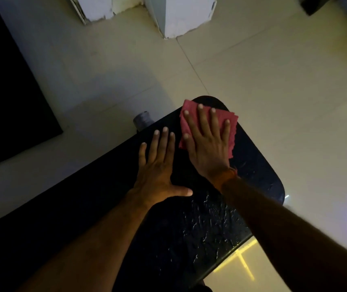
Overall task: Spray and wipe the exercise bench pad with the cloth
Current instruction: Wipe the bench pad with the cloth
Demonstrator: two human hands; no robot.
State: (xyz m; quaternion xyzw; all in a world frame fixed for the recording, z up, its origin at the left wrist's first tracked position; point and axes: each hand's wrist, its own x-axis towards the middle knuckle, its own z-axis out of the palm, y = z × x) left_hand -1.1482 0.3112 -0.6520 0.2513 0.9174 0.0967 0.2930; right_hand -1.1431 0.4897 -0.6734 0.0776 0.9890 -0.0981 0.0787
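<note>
The black exercise bench pad [252,175] runs from the lower left to a rounded far end at the centre, and its surface looks cracked and shiny. A folded red cloth [229,123] lies near that far end. My right hand [208,142] presses flat on the cloth with its fingers spread. My left hand [158,165] lies flat on the bare pad just to the left, fingers apart, holding nothing. No spray bottle shows.
A grey cylindrical part [143,121] sticks out beyond the pad's far left edge. A black mat [10,91] lies on the tiled floor at left. White pillar bases [181,15] stand at the top. Yellow light lines [242,262] glow on the floor at lower right.
</note>
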